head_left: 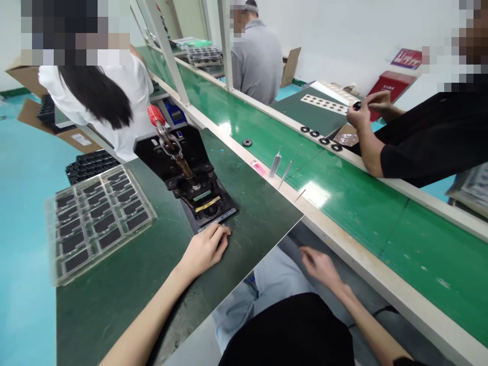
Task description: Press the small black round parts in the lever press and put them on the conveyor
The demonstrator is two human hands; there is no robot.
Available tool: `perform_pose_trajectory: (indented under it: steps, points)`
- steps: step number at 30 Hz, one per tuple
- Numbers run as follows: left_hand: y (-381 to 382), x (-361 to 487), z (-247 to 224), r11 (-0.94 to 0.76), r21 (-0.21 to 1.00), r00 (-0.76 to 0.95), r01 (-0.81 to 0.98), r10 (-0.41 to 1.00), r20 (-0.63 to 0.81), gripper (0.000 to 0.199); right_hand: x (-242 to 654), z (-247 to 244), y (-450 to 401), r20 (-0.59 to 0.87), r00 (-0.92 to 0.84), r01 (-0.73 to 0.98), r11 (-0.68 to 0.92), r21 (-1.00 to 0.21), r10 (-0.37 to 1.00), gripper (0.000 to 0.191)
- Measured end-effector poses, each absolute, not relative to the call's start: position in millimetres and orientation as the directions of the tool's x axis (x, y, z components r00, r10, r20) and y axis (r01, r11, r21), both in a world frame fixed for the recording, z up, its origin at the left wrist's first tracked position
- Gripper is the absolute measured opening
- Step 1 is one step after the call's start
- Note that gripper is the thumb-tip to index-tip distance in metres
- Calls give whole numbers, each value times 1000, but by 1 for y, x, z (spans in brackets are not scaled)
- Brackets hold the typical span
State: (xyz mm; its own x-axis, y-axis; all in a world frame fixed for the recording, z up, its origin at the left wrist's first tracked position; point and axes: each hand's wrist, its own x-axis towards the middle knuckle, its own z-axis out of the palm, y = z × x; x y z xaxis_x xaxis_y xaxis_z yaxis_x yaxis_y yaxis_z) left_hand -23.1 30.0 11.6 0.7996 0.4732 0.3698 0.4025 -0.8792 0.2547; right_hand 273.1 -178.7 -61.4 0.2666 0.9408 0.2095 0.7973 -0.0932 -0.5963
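Note:
My left hand (208, 246) rests on the dark green table with its fingers curled under, close against the front edge of a black clamping fixture (215, 216). Whatever those fingers hold, if anything, is hidden. The fixture's toggle clamp, with a red-tipped handle (156, 115), is raised, and its black hinged plate (147, 151) stands tilted up. Inside the base lie a yellow strip (208, 205) and a greenish strip. Beyond the table's edge, above my lap, my right hand (320, 267) hangs with loosely bent fingers apart; nothing shows in it.
A clear tray (150, 211) of dark parts lies left. The green conveyor (362, 203) runs along the right, its pale rail (324, 231) holding thin metal tools (275, 165). A black ring (247, 143) sits on the belt. A co-worker's hands (360, 114) handle a small dark part opposite.

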Motion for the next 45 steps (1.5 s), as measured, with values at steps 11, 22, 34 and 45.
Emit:
perform_pose_trajectory:
  steps: [11,22,34,45]
  points:
    - [30,-22,9,-873,259,798,414,485,359,18,307,22,-94,362,555,633,-98,-768,749,59]
    - [29,-20,8,-890,226,805,397,455,381,15,327,12,-61,157,503,362,-42,-931,850,59]
    - [27,-20,9,-887,218,808,408,462,366,15,385,28,75,508,443,525,247,-815,738,34]
    - [26,-20,6,-879,224,809,422,476,344,17,358,-10,196,345,268,546,154,-824,900,63]
